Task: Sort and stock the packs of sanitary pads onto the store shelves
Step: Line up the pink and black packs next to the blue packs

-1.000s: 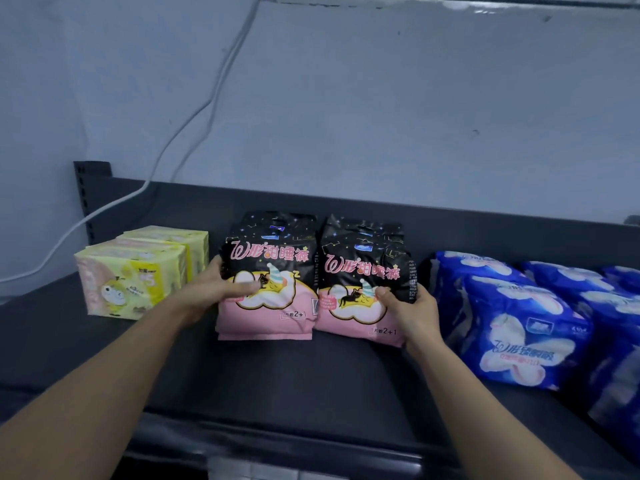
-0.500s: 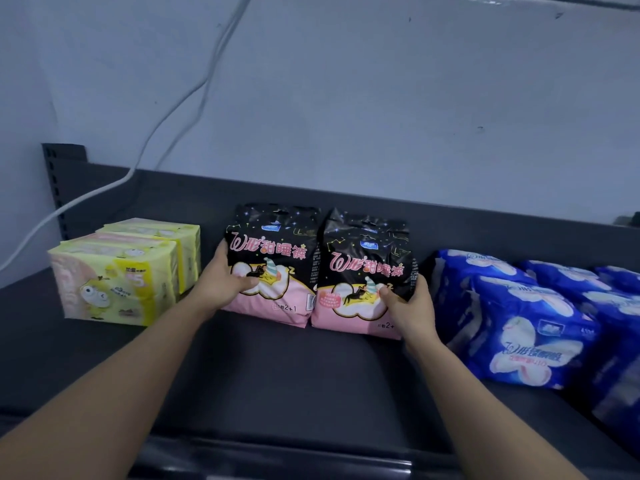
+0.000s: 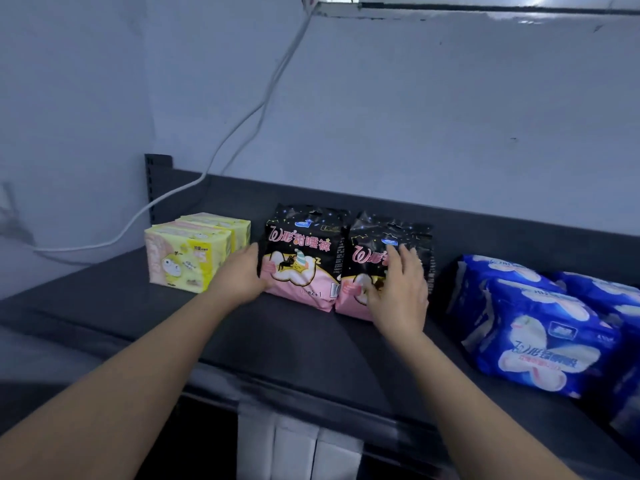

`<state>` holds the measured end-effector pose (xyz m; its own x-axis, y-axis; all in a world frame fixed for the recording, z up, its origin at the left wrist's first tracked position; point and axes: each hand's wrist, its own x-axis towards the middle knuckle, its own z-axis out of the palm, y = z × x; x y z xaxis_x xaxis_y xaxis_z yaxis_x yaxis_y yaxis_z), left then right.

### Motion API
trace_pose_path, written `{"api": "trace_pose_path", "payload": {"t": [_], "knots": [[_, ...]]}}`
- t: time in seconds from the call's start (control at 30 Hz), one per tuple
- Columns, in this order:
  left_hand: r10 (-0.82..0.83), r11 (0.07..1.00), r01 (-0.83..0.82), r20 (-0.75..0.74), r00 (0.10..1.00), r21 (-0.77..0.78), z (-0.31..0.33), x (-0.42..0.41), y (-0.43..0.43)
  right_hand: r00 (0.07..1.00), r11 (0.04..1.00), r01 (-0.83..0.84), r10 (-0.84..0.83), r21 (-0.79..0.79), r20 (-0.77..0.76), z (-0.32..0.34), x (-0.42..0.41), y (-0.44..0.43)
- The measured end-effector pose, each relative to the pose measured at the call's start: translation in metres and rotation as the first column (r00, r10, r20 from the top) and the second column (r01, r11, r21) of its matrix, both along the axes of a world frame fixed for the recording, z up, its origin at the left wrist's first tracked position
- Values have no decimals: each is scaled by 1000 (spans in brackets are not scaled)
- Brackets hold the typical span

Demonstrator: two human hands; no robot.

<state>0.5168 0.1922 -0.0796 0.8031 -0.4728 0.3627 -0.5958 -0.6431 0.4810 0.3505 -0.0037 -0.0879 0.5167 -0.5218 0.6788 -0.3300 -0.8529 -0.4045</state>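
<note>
Dark shelf (image 3: 294, 341) is carrying three groups of packs. Blue packs (image 3: 540, 344) are lying at 3 o'clock from the centre pair, apart from it. The left black-and-pink pack (image 3: 304, 258) and the right black-and-pink pack (image 3: 381, 230) are standing upright, touching side by side, close to the shelf's back wall. Yellow packs (image 3: 187, 258) are standing at 9 o'clock from that pair. The left grip (image 3: 240, 278) is grasping the left black-and-pink pack along its 9 o'clock edge. The right grip (image 3: 398, 292), released with fingers spread straight, is pressing flat on the right black-and-pink pack's front.
</note>
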Motion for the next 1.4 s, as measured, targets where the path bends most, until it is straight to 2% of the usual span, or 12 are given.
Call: {"api": "trace_pose_path", "payload": {"t": [0.07,0.13,0.3,0.47,0.67,0.83,1.0,1.2,1.4], "knots": [[63,993,-64,17,998,97,0,-16,19,994,995,-101,100,-26,-47,-2,-1,11],[130,977,-134,39,991,163,0,-37,44,967,979,-204,200,-10,-157,-3,-7,26],[307,897,-327,113,945,296,-4,-101,124,840,910,-415,383,0,-385,-7,-24,77],[490,735,-526,203,848,428,2,-180,207,667,771,-637,554,4,-499,-5,-44,158],[668,474,-725,333,666,499,14,-286,317,442,533,-846,716,14,-541,-2,-74,283],[796,284,-809,343,498,515,15,-375,406,266,345,-938,777,32,-571,2,-111,388],[886,141,-841,312,342,522,12,-465,486,124,182,-982,802,43,-584,3,-160,487],[937,10,-845,290,195,535,7,-571,574,-28,21,-997,802,75,-596,-1,-234,597],[953,-104,-831,293,74,546,2,-667,647,-133,-101,-991,792,87,-596,-2,-308,693]]}}
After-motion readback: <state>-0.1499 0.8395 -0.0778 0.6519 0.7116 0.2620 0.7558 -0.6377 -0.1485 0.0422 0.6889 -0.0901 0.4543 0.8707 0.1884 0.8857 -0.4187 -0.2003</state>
